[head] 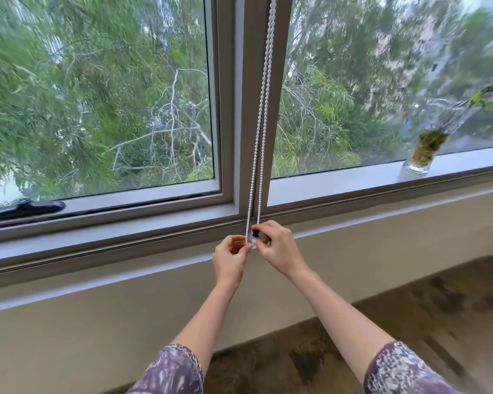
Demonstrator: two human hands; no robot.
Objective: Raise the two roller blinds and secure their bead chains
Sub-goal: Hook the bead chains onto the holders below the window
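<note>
The bottom of the white bead chain (261, 120) is pinched in the curled fingers of the left hand (231, 255), while a small dark fitting (254, 234), too small to identify surely, is gripped between thumb and fingers of the right hand (276, 247). The two hands are held almost touching at the foot of the grey mullion (246, 95), probably so that the loop can be kept taut and seated in its retainer. The chain is hung doubled down the mullion. No blind fabric is seen over either pane, so the blinds are judged raised. Beyond, a grey sill (353, 180) is occupied by a glass vase (423, 152); a black window handle (29, 209) is seen at left, and dark mottled carpet (410, 314) below.
</note>
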